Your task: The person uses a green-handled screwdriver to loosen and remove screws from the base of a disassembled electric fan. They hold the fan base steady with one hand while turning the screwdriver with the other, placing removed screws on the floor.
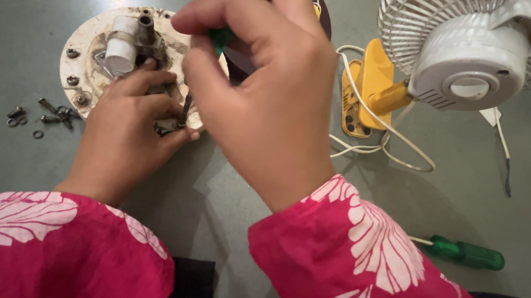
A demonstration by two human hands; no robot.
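Right hand point(258, 89): we find it closed on a green-handled screwdriver point(221, 36), blade pointing down at the round plate point(85, 37). Left hand point(132, 122) rests curled on the plate's near edge, beside the white cylinder point(122, 44). Loose screws point(42, 113) lie left of it. A second screwdriver point(465, 253) lies well apart.

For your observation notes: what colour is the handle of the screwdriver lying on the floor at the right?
Green, translucent screwdriver handle, clearest in the head view.
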